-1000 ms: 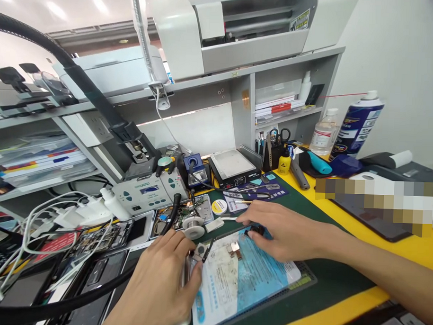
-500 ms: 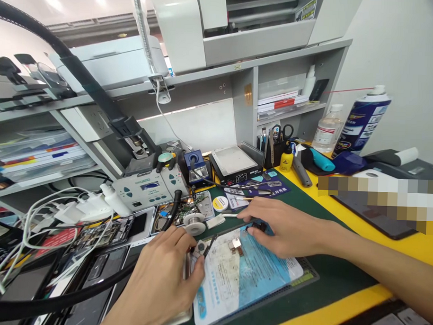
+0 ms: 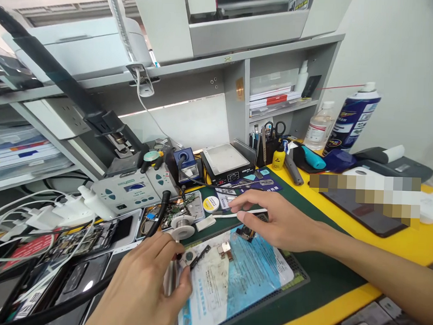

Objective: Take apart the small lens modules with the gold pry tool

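My left hand (image 3: 146, 278) rests at the left edge of a white and blue printed sheet (image 3: 215, 300). Its thumb and index finger are apart, beside a small part with a grey disc (image 3: 189, 256) and a thin black strip (image 3: 201, 256). What lies under the other fingers is hidden. Over the sheet's far edge hovers my right hand (image 3: 271, 221), its fingers apart and nothing seen between them. Just below its thumb lies a small black electronic part (image 3: 245, 232). Between the hands sits a small silver and copper-brown piece (image 3: 225, 249).
Behind the sheet are a solder spool (image 3: 183, 227), a tray of circuit boards (image 3: 193, 204), a hot plate (image 3: 227, 163) and a soldering station (image 3: 133, 190). A black hose (image 3: 91, 291) crosses on the left. A spray can (image 3: 351, 120) and a dark tablet (image 3: 360, 205) stand right.
My right hand has lifted off the black part, which now shows on the sheet with the thumb above it. My left hand stays by the small parts. The view has shifted slightly right.
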`<state>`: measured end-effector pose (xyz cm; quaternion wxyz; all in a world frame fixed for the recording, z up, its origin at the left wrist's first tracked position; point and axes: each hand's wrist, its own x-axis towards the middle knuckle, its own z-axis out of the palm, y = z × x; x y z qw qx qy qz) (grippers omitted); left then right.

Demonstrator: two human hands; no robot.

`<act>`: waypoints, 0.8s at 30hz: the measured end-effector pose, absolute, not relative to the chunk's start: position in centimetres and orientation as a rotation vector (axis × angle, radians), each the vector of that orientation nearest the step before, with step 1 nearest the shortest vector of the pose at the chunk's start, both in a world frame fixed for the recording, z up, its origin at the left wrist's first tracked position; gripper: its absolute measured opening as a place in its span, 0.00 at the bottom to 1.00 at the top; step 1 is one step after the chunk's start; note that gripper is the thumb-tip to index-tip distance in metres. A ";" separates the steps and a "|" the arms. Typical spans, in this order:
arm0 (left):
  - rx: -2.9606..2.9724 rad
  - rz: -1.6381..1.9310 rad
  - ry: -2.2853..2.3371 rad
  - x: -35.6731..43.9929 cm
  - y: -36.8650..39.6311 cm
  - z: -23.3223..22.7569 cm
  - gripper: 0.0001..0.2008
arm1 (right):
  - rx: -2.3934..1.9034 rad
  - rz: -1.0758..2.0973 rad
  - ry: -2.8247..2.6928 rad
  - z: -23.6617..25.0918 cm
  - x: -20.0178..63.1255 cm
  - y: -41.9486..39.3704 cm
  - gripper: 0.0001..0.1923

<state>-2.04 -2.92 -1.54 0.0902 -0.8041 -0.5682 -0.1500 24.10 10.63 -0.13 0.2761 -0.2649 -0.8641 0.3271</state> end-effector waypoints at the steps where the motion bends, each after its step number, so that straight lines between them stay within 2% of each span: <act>1: -2.397 -0.439 -1.686 -2.0 -2.9 -1.5 0.06 | -0.725 0.894 -2.310 -0.1 24.1 10.6 0.12; 18: -2.355 -0.336 -1.678 -1.3 -3.5 -0.8 0.06 | -0.752 0.956 -2.243 -1.1 23.6 11.6 0.10; 22: -2.359 -0.369 -1.563 -1.7 -3.0 -1.2 0.06 | -0.658 1.180 -1.852 -0.5 24.0 12.2 0.17; 24: -2.361 -0.408 -1.493 -2.3 -2.7 -1.7 0.05 | -0.671 1.161 -1.651 0.0 24.5 13.0 0.21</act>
